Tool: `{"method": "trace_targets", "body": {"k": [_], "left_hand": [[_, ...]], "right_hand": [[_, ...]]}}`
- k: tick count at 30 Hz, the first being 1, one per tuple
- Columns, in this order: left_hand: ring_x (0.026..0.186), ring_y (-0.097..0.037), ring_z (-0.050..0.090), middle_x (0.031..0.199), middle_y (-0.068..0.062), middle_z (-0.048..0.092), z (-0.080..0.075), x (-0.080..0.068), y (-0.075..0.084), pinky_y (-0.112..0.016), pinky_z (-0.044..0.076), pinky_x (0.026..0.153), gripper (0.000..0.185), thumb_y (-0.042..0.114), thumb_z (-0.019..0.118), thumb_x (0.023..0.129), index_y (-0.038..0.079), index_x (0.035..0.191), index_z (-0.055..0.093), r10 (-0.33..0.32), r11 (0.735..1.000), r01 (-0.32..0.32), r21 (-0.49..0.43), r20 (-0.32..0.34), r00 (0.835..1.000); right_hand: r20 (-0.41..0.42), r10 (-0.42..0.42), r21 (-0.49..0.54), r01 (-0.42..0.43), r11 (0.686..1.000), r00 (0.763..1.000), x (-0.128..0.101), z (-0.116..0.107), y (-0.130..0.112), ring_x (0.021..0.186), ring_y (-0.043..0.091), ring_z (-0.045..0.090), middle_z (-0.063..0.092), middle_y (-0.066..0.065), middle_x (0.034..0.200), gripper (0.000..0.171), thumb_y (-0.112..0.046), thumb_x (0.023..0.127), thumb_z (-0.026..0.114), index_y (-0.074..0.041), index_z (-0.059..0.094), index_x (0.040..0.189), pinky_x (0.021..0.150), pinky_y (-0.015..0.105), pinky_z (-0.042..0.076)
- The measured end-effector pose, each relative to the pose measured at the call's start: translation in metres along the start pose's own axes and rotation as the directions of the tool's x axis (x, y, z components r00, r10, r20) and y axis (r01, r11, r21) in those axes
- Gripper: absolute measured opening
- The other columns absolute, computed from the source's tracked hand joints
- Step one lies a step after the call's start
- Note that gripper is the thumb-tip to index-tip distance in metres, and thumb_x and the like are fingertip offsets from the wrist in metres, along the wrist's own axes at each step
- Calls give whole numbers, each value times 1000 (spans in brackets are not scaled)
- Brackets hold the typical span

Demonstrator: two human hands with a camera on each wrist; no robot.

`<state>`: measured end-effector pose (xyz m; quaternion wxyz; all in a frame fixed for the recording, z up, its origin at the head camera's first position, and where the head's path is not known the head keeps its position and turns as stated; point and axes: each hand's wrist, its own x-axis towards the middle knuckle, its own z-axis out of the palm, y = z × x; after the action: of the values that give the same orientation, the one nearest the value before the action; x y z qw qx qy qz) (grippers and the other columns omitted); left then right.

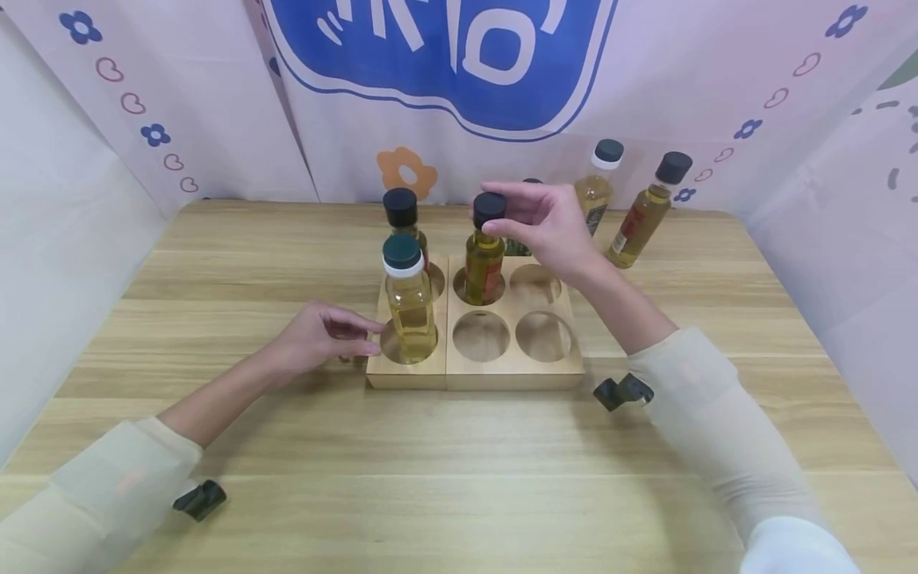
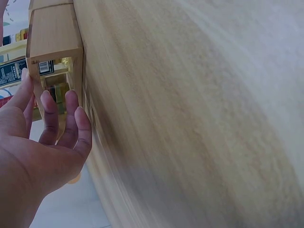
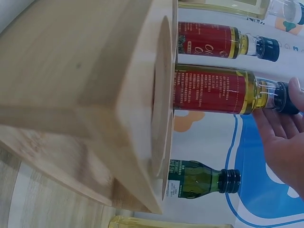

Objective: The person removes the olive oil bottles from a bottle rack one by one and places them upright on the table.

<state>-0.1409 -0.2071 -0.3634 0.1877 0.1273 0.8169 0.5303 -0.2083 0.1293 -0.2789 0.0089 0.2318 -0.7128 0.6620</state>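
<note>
My right hand (image 1: pixel 552 227) holds an oil bottle (image 1: pixel 484 271) by its black cap, thumb in front and fingers behind. That bottle stands upright in a back hole of the wooden rack (image 1: pixel 512 381); the right wrist view shows its red label (image 3: pixel 211 90). At the rack's left side, my left hand (image 1: pixel 326 339) touches the edge with loosely bent fingers. Beside that hand, a clear bottle of pale oil (image 1: pixel 412 315) with a green cap stands in the front left hole. A black-capped bottle (image 1: pixel 402 209) is partly hidden behind it.
Behind the rack stands a small green bottle (image 3: pixel 194 179), mostly covered by the right hand in the head view. Farther right are a green-capped bottle (image 1: pixel 594 191) and a black-capped bottle (image 1: pixel 641 219). A printed cloth (image 1: pixel 344 143) hangs along the table's back edge.
</note>
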Motion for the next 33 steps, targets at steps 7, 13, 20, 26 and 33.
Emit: {"method": "trace_targets", "body": {"k": [7,13,20,26,33], "left_hand": [[79,-18,71,111,-20,76,0,1,-2,-29,60,67,34,5,83,87,-7,117,73,24,1000,-24,-12,7,1000],[80,-18,71,111,-20,76,0,1,-2,-28,60,67,34,5,83,87,-7,117,73,26,999,-26,-19,5,1000],[82,-19,72,114,-21,75,0,0,-1,-29,60,69,35,6,83,87,-7,118,73,16,1000,-16,-16,6,1000],[83,-18,70,117,-20,74,0,-1,0,-29,60,69,35,9,84,87,-5,118,73,3,1000,-3,-8,2,1000],[82,-18,69,114,-19,75,0,-1,0,-29,60,68,35,10,84,87,-5,118,73,2,1000,-2,-6,4,1000]], "right_hand": [[-21,7,-1,-7,1000,1000,1,1,0,103,19,75,70,28,122,41,14,88,74,12,66,128,94,33,59],[-22,8,6,-8,1000,1000,0,2,-1,102,18,76,70,28,120,41,15,87,74,12,66,127,94,33,59],[-16,-21,-8,21,1000,1000,0,2,-5,100,17,76,71,28,119,41,15,86,75,12,67,126,92,33,60],[-48,-10,1,11,1000,999,0,4,-10,101,18,76,70,26,120,43,16,85,76,12,67,126,93,33,59],[-69,-24,31,26,999,997,-4,6,-12,103,19,76,71,25,119,42,16,86,75,11,67,127,95,34,58]]}}
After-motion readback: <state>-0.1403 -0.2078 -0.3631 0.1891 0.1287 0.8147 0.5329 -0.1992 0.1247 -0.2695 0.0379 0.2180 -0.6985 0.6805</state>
